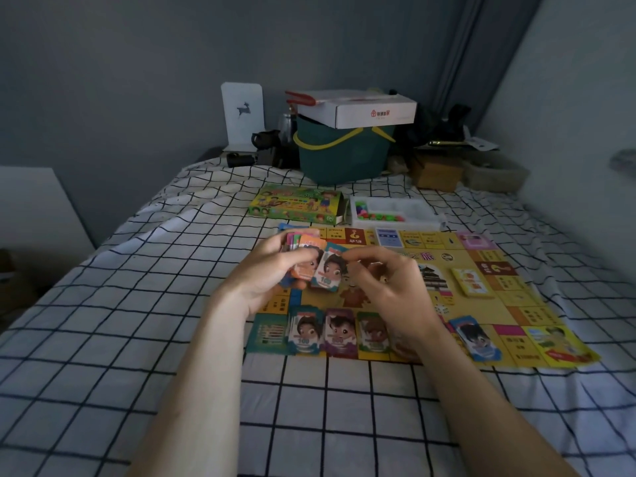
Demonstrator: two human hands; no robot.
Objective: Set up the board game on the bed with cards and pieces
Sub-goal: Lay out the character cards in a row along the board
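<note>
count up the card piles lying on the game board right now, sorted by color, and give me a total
Card piles on the game board:
Blue pile: 2
Purple pile: 1
Green pile: 1
Yellow pile: 1
Total: 5. The right hand may hide more.

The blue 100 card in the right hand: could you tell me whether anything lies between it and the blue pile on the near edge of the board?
Nothing visible does. The blue 100 card hangs over bare board, and the blue pile below lies uncovered.
</note>
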